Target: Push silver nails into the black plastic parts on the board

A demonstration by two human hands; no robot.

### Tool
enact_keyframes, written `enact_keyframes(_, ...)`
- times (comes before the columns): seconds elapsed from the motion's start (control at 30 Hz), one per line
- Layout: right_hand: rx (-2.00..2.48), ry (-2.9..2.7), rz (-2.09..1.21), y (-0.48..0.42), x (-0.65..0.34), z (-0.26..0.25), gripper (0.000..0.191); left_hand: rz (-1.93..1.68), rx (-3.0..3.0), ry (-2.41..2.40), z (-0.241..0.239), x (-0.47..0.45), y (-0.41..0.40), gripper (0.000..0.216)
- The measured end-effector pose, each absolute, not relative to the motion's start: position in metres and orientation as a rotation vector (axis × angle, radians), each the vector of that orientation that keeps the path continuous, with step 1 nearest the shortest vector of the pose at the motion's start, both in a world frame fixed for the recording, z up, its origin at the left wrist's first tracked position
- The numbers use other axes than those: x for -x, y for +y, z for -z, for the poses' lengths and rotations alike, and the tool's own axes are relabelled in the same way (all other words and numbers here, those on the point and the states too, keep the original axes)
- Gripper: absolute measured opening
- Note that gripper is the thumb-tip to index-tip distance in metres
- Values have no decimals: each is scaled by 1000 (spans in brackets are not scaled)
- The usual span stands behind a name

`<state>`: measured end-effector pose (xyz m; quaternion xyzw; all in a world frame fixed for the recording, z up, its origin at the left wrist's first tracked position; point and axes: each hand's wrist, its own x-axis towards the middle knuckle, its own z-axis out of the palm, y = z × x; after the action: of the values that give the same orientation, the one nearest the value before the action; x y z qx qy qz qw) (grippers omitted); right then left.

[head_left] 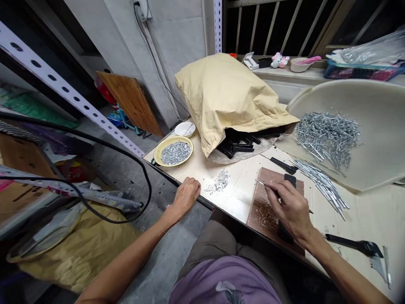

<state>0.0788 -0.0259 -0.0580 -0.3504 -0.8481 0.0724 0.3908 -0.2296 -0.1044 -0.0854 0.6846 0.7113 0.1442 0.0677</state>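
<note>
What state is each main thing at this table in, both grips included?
Tan sack: lying, mouth open
Yellow bowl: filled with small metal pieces
White bowl: upright, something thin inside
Cream basin: open, holding heaped rods
Loose bits: scattered on the table
Rod bundle: fanned out
Left grip: resting curled at the table edge
Right grip: closed on a thin rod

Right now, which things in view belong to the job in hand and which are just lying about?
Likely the job:
thin metal piece, in the right hand
small metal bits, near the left hand
brown board
metal rods
black parts in the sack

Likely just lying about:
pink-and-white figurine
blue basket
wooden panel
</note>
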Motion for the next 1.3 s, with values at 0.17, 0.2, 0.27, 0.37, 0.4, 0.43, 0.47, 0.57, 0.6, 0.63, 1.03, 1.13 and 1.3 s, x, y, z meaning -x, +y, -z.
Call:
enact_keyframes(0.17,937,-2193,-510,-47,-52,51,27,-1037,-1348,1844,72,199,-88,7)
enact_keyframes(0.2,942,-2202,-540,-50,-46,51,27,-1132,-1194,1719,68,189,-84,12)
enact_keyframes(0.27,955,-2203,-569,-52,-37,51,27,-1277,-997,1503,59,166,-76,21)
enact_keyframes(0.37,1000,-2175,-561,-51,-33,52,28,-1366,-875,1325,50,137,-69,24)
enact_keyframes(0.4,1016,-2164,-554,-50,-35,53,28,-1371,-858,1298,48,131,-67,24)
enact_keyframes(0.43,1030,-2154,-552,-50,-37,53,28,-1371,-849,1278,47,126,-65,24)
enact_keyframes(0.47,1043,-2145,-550,-50,-39,53,29,-1368,-850,1266,46,122,-64,23)
enact_keyframes(0.57,1074,-2126,-553,-50,-47,54,29,-1350,-895,1259,47,116,-62,22)
enact_keyframes(0.6,1082,-2120,-552,-51,-48,55,29,-1341,-917,1263,47,115,-62,21)
enact_keyframes(0.63,1089,-2115,-554,-51,-50,55,30,-1331,-938,1270,48,115,-61,21)
enact_keyframes(1.03,1136,-2030,-534,-52,-65,65,18,-1190,-963,1273,55,109,-50,28)
enact_keyframes(1.13,1158,-2032,-523,-52,-70,68,17,-1149,-996,1288,59,105,-48,29)
enact_keyframes(1.3,1211,-2081,-481,-53,-75,68,20,-1115,-1062,1329,65,102,-49,28)
